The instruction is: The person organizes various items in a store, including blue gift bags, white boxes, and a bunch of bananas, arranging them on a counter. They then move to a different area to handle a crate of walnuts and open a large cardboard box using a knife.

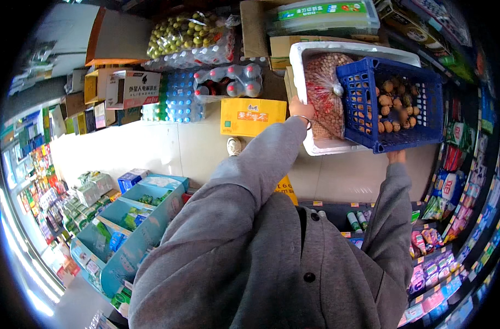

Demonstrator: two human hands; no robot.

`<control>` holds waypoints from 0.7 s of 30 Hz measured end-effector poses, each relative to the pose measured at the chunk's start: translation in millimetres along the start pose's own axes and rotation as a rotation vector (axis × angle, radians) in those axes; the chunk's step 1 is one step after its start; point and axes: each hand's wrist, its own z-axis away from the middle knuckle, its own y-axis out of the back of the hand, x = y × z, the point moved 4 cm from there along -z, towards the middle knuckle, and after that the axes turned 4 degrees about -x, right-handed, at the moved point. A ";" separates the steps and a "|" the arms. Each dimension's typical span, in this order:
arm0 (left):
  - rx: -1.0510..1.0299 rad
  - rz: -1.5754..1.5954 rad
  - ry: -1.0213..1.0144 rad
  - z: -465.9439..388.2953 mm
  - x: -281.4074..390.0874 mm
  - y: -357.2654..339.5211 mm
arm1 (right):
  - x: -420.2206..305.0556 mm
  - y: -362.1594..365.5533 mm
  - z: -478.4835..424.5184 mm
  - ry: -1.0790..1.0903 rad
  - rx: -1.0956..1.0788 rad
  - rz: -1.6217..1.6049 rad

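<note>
A white foam box (299,57) is before me at the upper right. Its left wall is in the grip of my left hand (301,110), which wears a bracelet at the wrist. Inside the box lies a clear bag (326,86) of small brownish-pink nuts or similar pieces, gathered and tied at its neck. A blue plastic crate (359,105) leans tilted over the box's right part. Several walnuts (385,100) lie inside the crate. My right hand (396,156) is at the crate's near lower edge, its fingers hidden beneath; whether it holds crate or box is unclear.
A yellow carton (253,117) stands by my shoe (234,146), near bottle packs (229,80) and a bag of green fruit (188,35). Cardboard (254,31) lies behind the foam box. Stocked shelves (451,172) line the right; a light-blue display bin (130,230) stands left.
</note>
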 end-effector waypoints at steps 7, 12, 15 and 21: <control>-0.028 -0.022 0.025 18.4 -28.3 42.2 | 30.5 33.2 54.2 0.069 0.039 0.104; -0.075 0.142 -0.076 49.7 -86.0 115.8 | 94.7 32.6 122.1 0.048 -0.122 0.033; -0.147 0.075 -0.041 54.8 -92.1 168.9 | 146.6 25.5 170.3 0.032 -0.035 0.024; -0.210 0.059 -0.023 45.7 -141.8 273.3 | 238.4 -12.4 258.0 -0.073 -0.037 0.012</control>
